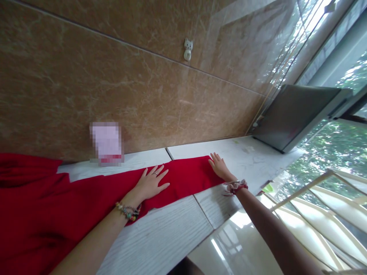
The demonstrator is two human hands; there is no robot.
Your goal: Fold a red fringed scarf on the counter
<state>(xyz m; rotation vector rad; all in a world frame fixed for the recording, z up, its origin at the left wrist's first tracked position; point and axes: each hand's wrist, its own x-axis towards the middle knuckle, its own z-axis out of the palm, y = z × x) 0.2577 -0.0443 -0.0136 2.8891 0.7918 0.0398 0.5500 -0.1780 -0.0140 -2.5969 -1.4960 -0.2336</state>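
Observation:
A red cloth (94, 194) lies stretched along a white wood-grain counter (169, 233). My left hand (150, 184) rests flat on the middle of the cloth, fingers spread, with a ring and a beaded bracelet on the wrist. My right hand (219, 166) lies flat on the cloth's narrow end, fingers stretched out, a red cord bracelet at the wrist. Neither hand grips anything. The wide part of the cloth bunches at the left.
A brown marble-tile wall (114, 76) rises behind the counter, with a small white cat-shaped hook (187, 49) on it. A blurred pink-white object (106, 143) stands against the wall. A grey open window panel (295, 114) and a pale wooden rack (321, 214) are on the right.

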